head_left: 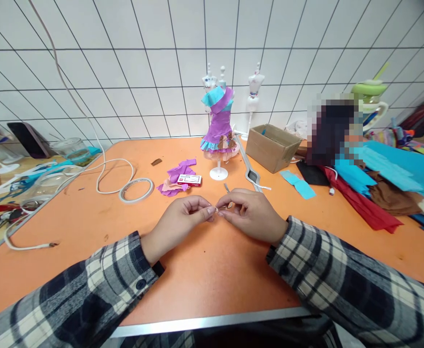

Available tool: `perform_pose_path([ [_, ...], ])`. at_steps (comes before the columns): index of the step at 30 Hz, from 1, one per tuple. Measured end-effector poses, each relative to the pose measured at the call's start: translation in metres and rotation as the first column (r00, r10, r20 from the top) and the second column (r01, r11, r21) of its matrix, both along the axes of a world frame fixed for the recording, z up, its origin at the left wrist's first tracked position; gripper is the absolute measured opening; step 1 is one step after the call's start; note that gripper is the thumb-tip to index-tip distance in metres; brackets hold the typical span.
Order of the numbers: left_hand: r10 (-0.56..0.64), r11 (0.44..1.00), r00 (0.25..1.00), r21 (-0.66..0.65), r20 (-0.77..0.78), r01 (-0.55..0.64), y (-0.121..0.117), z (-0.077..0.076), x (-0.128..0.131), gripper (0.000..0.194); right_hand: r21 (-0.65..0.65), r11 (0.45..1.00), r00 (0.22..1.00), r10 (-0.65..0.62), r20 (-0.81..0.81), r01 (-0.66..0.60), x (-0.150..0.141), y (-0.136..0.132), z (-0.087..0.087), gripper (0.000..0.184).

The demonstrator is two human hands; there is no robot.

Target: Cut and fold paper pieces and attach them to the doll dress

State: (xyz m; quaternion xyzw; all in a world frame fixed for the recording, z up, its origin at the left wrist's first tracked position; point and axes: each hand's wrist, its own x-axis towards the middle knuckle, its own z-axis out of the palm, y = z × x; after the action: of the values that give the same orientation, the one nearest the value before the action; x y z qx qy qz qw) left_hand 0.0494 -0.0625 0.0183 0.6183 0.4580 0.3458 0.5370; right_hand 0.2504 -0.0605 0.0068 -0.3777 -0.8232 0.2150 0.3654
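we hold a small pale piece (216,209) where our two hands meet, so tiny between the fingertips that we cannot tell what it is. our left hand (182,217) pinches it between thumb and forefinger, and our right hand (258,215) closes on it from the other side. a thin metal tool (226,187) pokes out just beyond the right fingers; we cannot tell whether the right hand grips it or it lies on the table (212,280).

for work this fine, we judge it best to let the left pinch stay steady while the right fingertips make small, light moves; too hard a squeeze could crush or flick the piece away. with the metal tool so near, we do well to mind its end.

both wrists sit low over the table, palms turned inward, fingers curled, forearms slanting in from either side. the doll dress (221,121) stands beyond our hands on its form, the small red-and-white box (190,181) is just past the left hand, and the blue paper (299,185) lies to the right, beyond the right hand.
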Motion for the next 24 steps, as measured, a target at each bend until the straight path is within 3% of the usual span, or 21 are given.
perform_pose_path([
  [4, 0.052, 0.996, 0.993, -0.072, 0.103, -0.045, 0.0013, -0.0023, -0.0012, 0.022, -0.163, 0.986, 0.997, 0.011, -0.081, -0.024, -0.0019, -0.0038, -0.0011, 0.048],
  [6, 0.059, 0.995, 0.992, -0.089, 0.114, -0.049, 0.0009, -0.0037, -0.0009, 0.023, -0.206, 0.979, 0.992, -0.018, -0.123, -0.007, -0.0024, -0.0041, -0.0003, 0.057],
  [8, 0.057, 0.994, 0.989, -0.1, 0.138, -0.043, 0.0001, -0.0053, -0.0002, 0.023, -0.258, 0.966, 0.983, -0.073, -0.167, 0.028, -0.0027, -0.0027, 0.0007, 0.048],
  [12, 0.038, 0.996, 0.99, -0.086, 0.139, -0.026, -0.0015, -0.0067, 0.0012, 0.021, -0.419, 0.907, 0.967, -0.144, -0.212, 0.043, -0.003, 0.0024, 0.0008, 0.013],
  [15, 0.06, 0.996, 0.993, -0.065, 0.102, -0.053, -0.002, -0.0038, 0.0017, 0.024, -0.483, 0.876, 0.958, -0.145, -0.247, 0.008, -0.0031, 0.0049, -0.0014, 0.012],
  [18, 0.092, 0.996, 0.994, -0.014, 0.061, -0.092, -0.002, 0.0005, 0.0018, 0.036, -0.474, 0.88, 0.96, -0.141, -0.241, 0.01, -0.0032, 0.0056, -0.0034, 0.011],
  [24, -0.018, 0.999, 0.998, 0.031, -0.068, 0.02, -0.0008, -0.0003, 0.0016, 0.022, -0.413, 0.911, 0.96, -0.101, -0.26, -0.016, -0.0039, 0.0039, -0.0045, 0.008],
])
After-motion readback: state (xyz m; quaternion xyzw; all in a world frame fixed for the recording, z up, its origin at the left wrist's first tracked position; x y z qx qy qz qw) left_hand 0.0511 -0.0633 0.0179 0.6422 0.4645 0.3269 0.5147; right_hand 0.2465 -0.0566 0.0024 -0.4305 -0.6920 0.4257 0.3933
